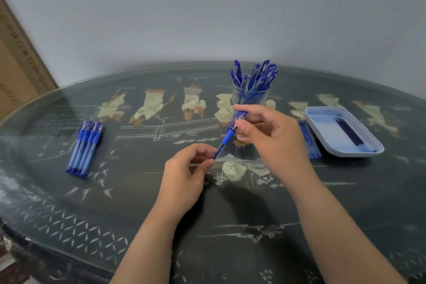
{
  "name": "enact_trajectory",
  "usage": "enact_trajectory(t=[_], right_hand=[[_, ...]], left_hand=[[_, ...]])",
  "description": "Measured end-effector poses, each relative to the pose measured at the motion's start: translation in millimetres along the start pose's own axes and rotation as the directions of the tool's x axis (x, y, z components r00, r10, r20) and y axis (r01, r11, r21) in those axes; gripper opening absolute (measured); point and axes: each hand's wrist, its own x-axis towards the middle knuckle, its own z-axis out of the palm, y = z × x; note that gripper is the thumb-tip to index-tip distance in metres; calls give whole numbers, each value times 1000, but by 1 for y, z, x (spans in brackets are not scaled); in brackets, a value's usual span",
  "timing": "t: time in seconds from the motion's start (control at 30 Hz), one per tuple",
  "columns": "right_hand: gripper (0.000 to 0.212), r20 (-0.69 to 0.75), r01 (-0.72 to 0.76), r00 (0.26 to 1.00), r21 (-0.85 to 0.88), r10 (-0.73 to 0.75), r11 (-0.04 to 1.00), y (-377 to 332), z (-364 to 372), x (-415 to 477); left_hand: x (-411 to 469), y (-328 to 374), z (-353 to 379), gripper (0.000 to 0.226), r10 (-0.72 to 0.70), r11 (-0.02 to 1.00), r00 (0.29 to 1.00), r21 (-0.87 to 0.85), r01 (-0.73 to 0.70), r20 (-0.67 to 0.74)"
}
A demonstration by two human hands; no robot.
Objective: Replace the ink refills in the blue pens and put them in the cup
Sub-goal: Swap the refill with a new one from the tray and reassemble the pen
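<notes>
Dark glass-topped table (230, 214) with pale inlaid figures, filling the lower view. Cardboard box (16, 71) at the far left edge, behind the table. On the right, a pale rectangular tray (327, 127), with a few dark refills (349, 132) lying along its right side.

Right hand (272, 136) raised over the table's middle, thumb and curled fingers pinching the upper barrel of a blue pen (227, 137) just above its rubber grip. Left hand (184, 173) lower and nearer, fingers curled, thumb and forefinger pinching the pen's lower end (tip or bare refill, too blurred to tell).

Clear cup (251, 97) just behind the right hand, packed with upright blue pens (258, 76). Well apart at the left, a row of blue pens (86, 147) lying flat, side by side.

Held pen tilted, off the table, spanning the gap between both hands, in front of the cup. Just beside the tray's left edge, thin blue refills (310, 143) flat on the table.
</notes>
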Motion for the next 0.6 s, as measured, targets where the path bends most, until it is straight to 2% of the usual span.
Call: enact_trajectory(t=[0.13, 0.43, 0.6], right_hand=[[25, -21, 23, 999, -95, -26, 995, 0, 2, 0], [25, -41, 53, 997, -153, -59, 987, -1, 7, -2], [23, -61, 38, 997, -152, -47, 988, 2, 10, -2]], left_hand=[[0, -2, 0, 36, -21, 1000, 1000, -21, 21, -3], [0, 1, 0, 40, -20, 999, 1000, -39, 19, -7], [1, 4, -1, 34, -30, 998, 999, -46, 31, 23]])
